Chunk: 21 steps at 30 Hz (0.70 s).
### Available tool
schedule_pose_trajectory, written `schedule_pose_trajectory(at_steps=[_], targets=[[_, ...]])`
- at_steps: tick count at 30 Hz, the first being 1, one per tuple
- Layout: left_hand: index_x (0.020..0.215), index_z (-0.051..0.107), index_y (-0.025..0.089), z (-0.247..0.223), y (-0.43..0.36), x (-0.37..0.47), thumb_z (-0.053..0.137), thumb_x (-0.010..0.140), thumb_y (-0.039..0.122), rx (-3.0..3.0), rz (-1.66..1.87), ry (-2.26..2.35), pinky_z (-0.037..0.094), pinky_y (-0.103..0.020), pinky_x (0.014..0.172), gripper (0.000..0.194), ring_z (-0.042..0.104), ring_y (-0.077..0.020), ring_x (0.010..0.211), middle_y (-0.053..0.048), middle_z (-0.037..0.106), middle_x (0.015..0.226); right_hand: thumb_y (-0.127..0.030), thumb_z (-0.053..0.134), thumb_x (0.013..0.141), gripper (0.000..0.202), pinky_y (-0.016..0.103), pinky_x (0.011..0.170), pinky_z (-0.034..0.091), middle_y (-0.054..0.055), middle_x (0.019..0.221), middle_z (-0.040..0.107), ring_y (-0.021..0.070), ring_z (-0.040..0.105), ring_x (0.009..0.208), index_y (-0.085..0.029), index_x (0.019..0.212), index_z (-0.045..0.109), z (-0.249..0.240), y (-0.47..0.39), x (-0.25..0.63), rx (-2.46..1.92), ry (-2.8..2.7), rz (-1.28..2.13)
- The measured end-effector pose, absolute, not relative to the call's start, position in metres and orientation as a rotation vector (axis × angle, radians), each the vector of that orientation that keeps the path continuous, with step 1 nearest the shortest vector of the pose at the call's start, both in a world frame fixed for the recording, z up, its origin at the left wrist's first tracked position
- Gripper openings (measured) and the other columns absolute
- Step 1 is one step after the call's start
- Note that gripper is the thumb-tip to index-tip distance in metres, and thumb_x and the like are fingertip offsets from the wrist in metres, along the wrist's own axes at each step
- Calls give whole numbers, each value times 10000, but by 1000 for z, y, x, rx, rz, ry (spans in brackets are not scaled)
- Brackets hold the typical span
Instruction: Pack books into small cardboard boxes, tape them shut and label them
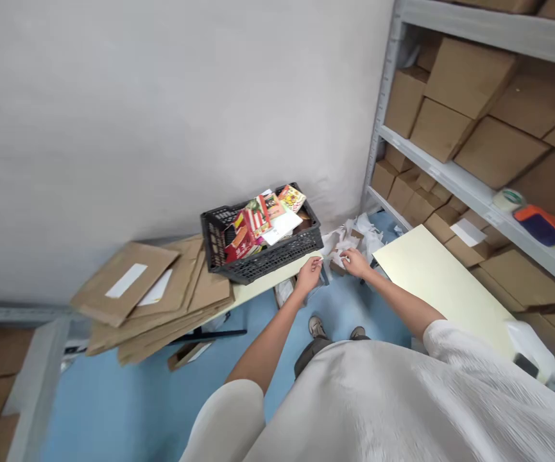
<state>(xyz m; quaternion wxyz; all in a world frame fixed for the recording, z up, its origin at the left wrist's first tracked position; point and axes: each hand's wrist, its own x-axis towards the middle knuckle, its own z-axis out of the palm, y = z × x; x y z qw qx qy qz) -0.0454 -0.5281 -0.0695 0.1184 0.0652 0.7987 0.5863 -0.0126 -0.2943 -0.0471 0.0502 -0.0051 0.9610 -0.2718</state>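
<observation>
My left hand point(308, 274) is at the right end of a narrow pale table point(248, 290), just beside a black plastic crate point(267, 266). Its fingers are pinched together, with a small white bit at the tips that is too small to name. A short gap to the right, my right hand point(355, 263) hangs over crumpled white scraps point(364, 226) on the floor. The fingers of that hand curl towards the thumb; whatever they hold is too small to make out. Inside the crate lie colourful printed packets point(258, 217) and a white card point(283, 224).
Flattened cardboard boxes point(162, 289) are stacked on the table's left part. Grey shelving point(489, 192) full of brown boxes stands at the right, with a tape roll point(508, 199) and an orange-and-blue tape dispenser point(544, 224). A pale board point(441, 282) sits before it.
</observation>
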Motion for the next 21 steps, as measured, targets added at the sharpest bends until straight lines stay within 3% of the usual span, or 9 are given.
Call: schedule_pose_trajectory(at_steps=[10, 21], targets=[[1163, 722, 205, -42, -642, -74, 595, 932, 175, 53, 1869, 2470, 587, -404, 1053, 266, 755, -208, 1086, -108, 791, 1220, -197, 540, 1023, 295, 349, 1084, 466, 104, 1234, 738, 242, 639, 1199, -192, 1228, 753, -7, -411, -76, -373, 2931, -890], [1240, 723, 195, -18, -706, -163, 574, 976, 220, 336, 1809, 2500, 600, -420, 1014, 304, 743, -246, 1093, -132, 769, 1254, -224, 532, 1007, 306, 362, 1063, 488, 115, 1191, 747, 250, 660, 1141, -184, 1198, 768, 10, -474, -156, -115, 3067, -874]])
